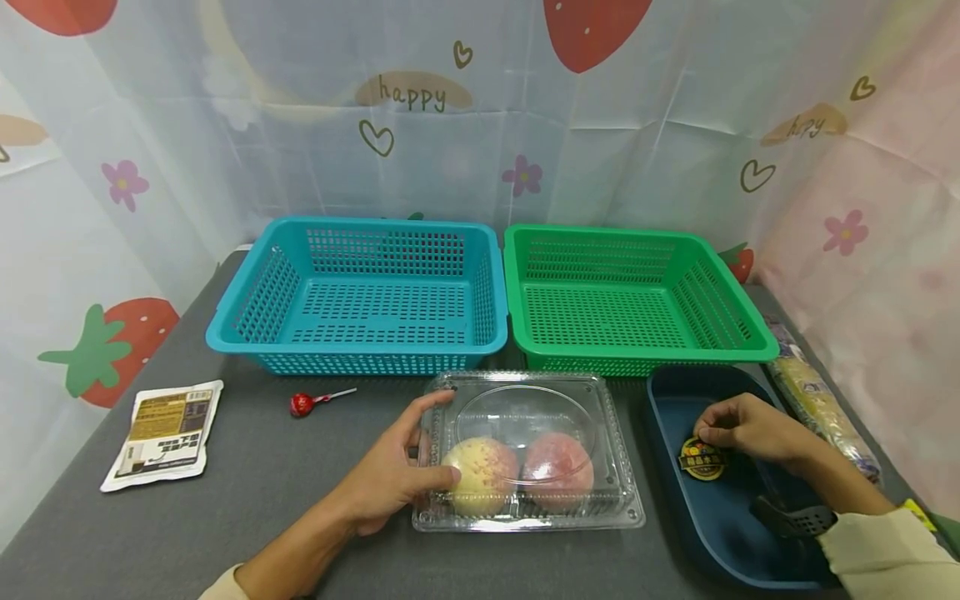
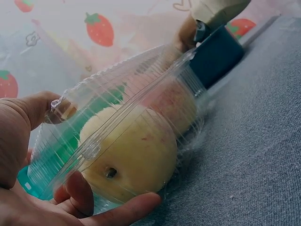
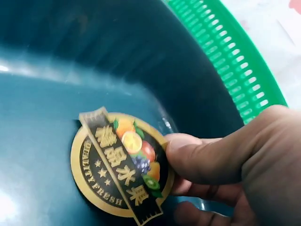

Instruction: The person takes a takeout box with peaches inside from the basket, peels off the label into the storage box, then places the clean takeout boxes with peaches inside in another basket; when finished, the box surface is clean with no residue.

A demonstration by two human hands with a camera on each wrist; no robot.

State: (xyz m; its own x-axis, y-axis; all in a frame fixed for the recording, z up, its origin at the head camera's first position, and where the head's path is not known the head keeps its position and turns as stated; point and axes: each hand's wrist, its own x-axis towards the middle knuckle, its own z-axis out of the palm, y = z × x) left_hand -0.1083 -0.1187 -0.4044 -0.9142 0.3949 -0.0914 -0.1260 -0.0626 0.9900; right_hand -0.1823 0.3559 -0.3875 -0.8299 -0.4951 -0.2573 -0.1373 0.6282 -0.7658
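Observation:
A clear plastic clamshell box (image 1: pixel 528 383) lies on the dark cloth, its lid down over a yellow peach (image 1: pixel 480 479) and a pink peach (image 1: pixel 557 475). My left hand (image 1: pixel 393 475) grips the box's left side, thumb and fingers spread along its edge. On the right, my right hand (image 1: pixel 753 429) reaches into a dark blue tub (image 1: pixel 697 533). Between thumb and fingers it pinches a round black-and-gold fruit sticker (image 3: pixel 117 169), printed with fruit and "QUALITY FRESH". Whether the sticker touches the tub floor, I cannot tell.
Behind the box stand a blue basket (image 1: pixel 356 361) and a green basket (image 1: pixel 600 364), side by side. A red lollipop (image 1: pixel 302 405) and a white-and-brown pouch (image 1: pixel 165 433) lie at left. Right of the tub is a long clear-wrapped package (image 1: pixel 821 400). Patterned curtains (image 1: pixel 450 167) hang behind.

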